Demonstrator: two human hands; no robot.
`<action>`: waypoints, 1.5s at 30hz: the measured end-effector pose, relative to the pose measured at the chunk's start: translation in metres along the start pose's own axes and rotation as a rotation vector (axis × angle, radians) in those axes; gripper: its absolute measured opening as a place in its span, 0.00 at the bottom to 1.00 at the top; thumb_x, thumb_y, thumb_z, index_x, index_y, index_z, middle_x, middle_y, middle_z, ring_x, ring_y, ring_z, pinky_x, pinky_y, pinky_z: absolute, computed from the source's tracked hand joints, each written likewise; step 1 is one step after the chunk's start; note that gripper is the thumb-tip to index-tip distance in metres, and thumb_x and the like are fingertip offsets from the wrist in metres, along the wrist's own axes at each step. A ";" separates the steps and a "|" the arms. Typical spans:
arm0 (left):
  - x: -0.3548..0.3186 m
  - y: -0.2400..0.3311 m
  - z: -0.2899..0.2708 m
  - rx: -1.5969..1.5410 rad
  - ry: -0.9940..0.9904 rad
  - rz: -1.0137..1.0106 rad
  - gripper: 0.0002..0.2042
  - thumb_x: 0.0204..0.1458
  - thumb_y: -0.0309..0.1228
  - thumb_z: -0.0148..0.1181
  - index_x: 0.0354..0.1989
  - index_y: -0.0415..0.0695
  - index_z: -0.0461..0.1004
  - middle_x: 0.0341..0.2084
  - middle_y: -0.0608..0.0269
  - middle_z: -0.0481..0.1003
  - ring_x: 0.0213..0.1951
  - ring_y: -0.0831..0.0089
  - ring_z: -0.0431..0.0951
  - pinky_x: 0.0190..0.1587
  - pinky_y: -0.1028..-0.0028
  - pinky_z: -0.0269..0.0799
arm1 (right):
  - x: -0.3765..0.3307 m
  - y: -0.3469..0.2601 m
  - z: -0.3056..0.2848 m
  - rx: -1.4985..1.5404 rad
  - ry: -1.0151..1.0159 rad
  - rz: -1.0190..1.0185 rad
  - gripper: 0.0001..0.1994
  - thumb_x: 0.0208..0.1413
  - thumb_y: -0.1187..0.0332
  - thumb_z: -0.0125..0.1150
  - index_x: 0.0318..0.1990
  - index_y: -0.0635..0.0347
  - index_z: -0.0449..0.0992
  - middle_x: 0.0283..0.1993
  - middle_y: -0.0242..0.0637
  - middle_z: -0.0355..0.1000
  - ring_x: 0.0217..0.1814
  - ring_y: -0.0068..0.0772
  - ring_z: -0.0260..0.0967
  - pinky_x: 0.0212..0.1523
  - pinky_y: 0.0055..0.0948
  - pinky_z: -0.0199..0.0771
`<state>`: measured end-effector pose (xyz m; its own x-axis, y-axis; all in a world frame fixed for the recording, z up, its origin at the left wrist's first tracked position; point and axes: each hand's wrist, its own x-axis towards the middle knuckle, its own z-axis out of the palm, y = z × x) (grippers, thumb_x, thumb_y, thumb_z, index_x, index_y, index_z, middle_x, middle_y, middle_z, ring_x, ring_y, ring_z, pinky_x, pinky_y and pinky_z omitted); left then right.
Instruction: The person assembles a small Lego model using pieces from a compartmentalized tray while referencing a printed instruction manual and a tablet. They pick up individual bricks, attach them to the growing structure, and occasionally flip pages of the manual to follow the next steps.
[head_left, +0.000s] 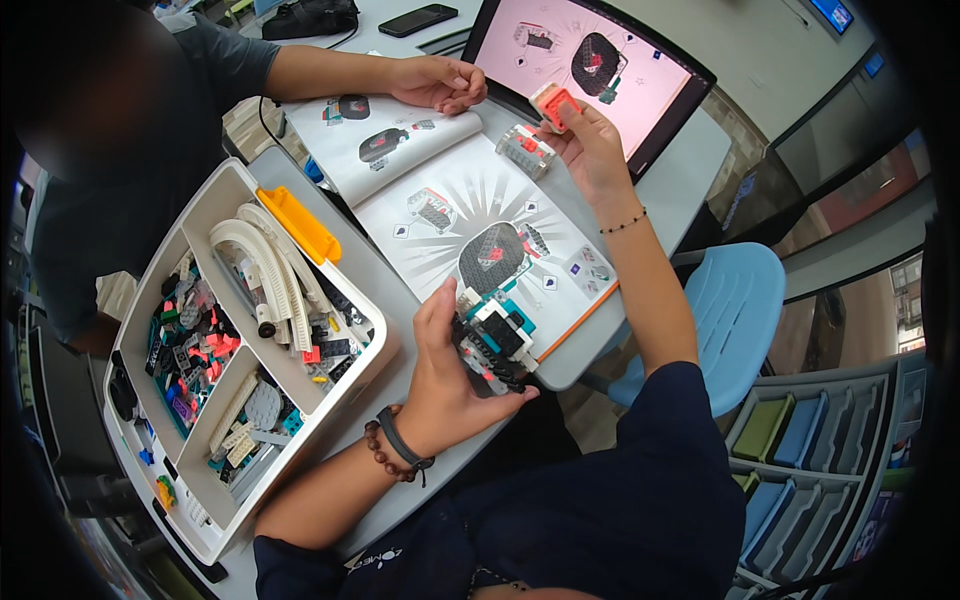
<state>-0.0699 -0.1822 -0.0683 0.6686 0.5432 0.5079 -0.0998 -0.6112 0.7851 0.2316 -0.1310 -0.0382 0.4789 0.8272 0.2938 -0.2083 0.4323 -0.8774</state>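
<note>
Step in hand: a brick model is being put together from an open instruction booklet [470, 215]; judging by the hands, one sub-part is being checked or readied before it goes onto the main build.
Left hand [440, 375]: its grip is closed around the part-built model [495, 340], a white, black and teal block assembly held at the near edge of the booklet, over the table [400, 300].
Right hand [590, 145]: raised at the far side of the booklet, fingertips pinched shut on a small coral-red piece [553, 103].
Grey sub-assembly [525, 150]: lies just beside the right hand at the booklet's top edge; whether the palm touches it is hard to tell from this angle.
Parts tray [235, 190]: white, divided, to the left of the booklet, full of loose bricks, with curved white pieces and an orange tool on top.
Screen [585, 65]: a tablet behind the booklet shows the same model on a pink ground.
Another person's hand [440, 82]: rests on the booklet's far left page, well apart from the model.
Next move calls for: bringing the coral-red piece across to the model, well apart from it now, and matching its orientation to the printed picture while the left hand holds the build steady.
</note>
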 end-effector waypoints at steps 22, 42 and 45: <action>-0.005 -0.005 -0.002 0.054 -0.050 0.015 0.63 0.29 0.36 0.79 0.68 0.41 0.31 0.61 0.44 0.48 0.62 0.55 0.55 0.63 0.58 0.53 | -0.028 -0.018 -0.016 -1.253 0.076 -0.761 0.14 0.38 0.80 0.66 0.37 0.61 0.76 0.38 0.37 0.72 0.33 0.31 0.73 0.37 0.25 0.77; -0.006 -0.004 -0.001 0.023 -0.038 -0.058 0.62 0.29 0.35 0.79 0.67 0.44 0.32 0.57 0.46 0.51 0.58 0.58 0.59 0.60 0.62 0.58 | -0.078 -0.002 -0.015 -1.115 0.246 -0.557 0.14 0.43 0.79 0.66 0.40 0.61 0.77 0.43 0.38 0.73 0.35 0.25 0.76 0.37 0.21 0.77; -0.005 -0.003 -0.002 0.030 -0.035 -0.050 0.62 0.29 0.35 0.79 0.67 0.44 0.33 0.56 0.47 0.52 0.58 0.58 0.59 0.60 0.62 0.57 | -0.080 0.002 -0.020 -0.996 0.235 -0.523 0.15 0.44 0.79 0.66 0.42 0.61 0.78 0.43 0.37 0.73 0.35 0.23 0.76 0.37 0.20 0.77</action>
<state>-0.0744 -0.1823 -0.0731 0.6974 0.5532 0.4556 -0.0444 -0.6012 0.7979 0.2098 -0.2033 -0.0704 0.4777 0.4972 0.7243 0.7793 0.1409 -0.6107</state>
